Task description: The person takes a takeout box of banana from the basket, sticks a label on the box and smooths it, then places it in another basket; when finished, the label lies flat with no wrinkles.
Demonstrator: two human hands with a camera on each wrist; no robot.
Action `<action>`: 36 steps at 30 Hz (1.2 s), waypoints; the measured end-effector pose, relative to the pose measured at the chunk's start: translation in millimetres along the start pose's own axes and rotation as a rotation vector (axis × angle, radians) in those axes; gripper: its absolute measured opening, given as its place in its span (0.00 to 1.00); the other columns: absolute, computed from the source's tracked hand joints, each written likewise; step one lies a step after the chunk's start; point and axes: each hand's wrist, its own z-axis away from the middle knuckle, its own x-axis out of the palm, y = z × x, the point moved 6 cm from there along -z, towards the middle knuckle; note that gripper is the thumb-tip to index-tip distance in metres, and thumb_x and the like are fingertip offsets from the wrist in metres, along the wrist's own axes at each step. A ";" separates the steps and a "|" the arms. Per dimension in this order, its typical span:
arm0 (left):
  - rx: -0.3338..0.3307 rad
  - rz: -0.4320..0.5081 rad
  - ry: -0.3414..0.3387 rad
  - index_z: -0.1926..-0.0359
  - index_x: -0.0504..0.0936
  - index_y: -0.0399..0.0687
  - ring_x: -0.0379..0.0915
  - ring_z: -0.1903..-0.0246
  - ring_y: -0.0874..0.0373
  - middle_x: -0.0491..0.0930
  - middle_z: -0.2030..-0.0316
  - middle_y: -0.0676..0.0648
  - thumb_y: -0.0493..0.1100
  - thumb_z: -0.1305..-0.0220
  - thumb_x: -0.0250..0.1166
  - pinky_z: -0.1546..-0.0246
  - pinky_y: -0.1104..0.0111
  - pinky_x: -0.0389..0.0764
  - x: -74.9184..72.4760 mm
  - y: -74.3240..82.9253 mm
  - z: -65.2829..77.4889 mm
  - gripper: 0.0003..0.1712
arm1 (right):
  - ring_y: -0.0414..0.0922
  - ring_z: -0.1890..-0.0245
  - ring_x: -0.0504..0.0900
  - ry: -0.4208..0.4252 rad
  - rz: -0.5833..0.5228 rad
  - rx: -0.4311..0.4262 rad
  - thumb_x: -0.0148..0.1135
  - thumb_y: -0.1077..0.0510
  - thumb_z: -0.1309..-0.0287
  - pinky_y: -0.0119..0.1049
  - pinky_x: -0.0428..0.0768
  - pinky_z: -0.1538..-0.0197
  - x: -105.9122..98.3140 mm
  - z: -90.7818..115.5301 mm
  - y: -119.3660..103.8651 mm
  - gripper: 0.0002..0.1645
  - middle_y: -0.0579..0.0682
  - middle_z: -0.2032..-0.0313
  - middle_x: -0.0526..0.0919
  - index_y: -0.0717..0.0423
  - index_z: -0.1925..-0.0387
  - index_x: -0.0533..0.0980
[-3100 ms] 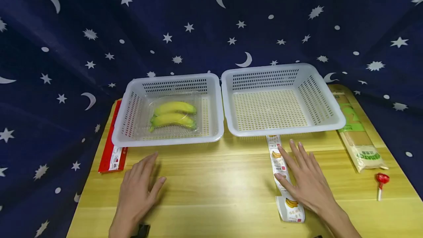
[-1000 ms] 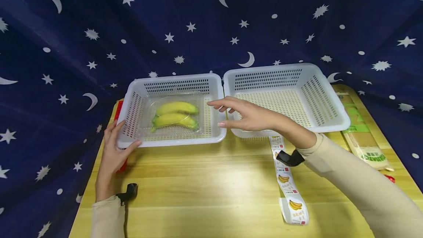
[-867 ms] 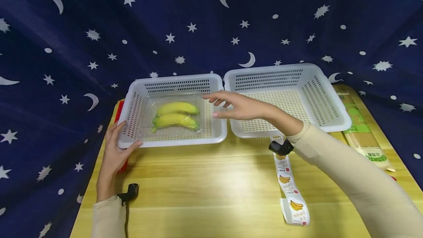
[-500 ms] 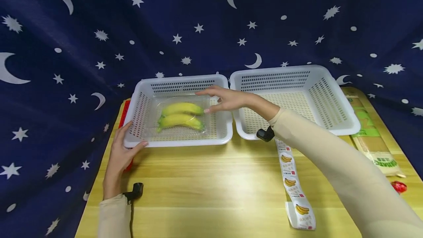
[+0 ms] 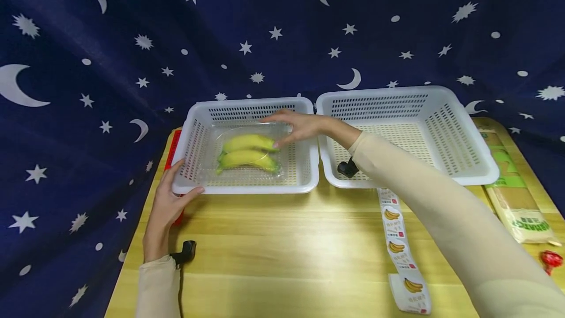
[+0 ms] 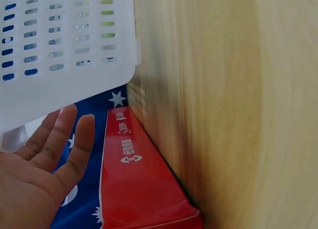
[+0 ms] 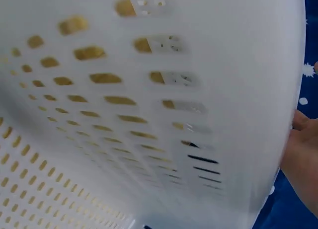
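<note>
Two yellow bananas (image 5: 247, 158) lie in a clear plastic container (image 5: 211, 173) inside the left white basket (image 5: 247, 190). My right hand (image 5: 300, 125) reaches over this basket's right side, fingers spread above the container's right end. Its thumb is close to the upper banana; whether it touches the lid I cannot tell. My left hand (image 5: 165, 205) rests at the basket's front left corner, thumb at the front rim and index finger at the left side. In the left wrist view, extended fingers (image 6: 79, 149) lie below the basket's rim. The right wrist view mostly shows perforated basket wall (image 7: 238, 90).
The right white basket (image 5: 410, 180) stands beside the left one, under my right forearm. A strip of banana-printed labels (image 5: 397, 239) runs along the table (image 5: 273, 249). A red box (image 6: 139, 174) lies left; a noodle packet (image 5: 521, 205) and a red lollipop (image 5: 552, 259) lie right.
My right hand has left the label strip and moved left and down over the container. My left hand has moved forward from the table to the left basket's corner.
</note>
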 end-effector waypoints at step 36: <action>-0.040 0.009 0.001 0.26 0.60 0.53 0.64 0.39 0.43 0.64 0.35 0.38 0.35 0.51 0.76 0.43 0.71 0.66 3.9 -3.0 -5.3 0.53 | 0.52 0.23 0.46 -0.080 0.000 0.052 0.68 0.45 0.42 0.54 0.47 0.23 10.4 -30.5 16.3 0.47 0.48 0.24 0.51 0.38 0.25 0.56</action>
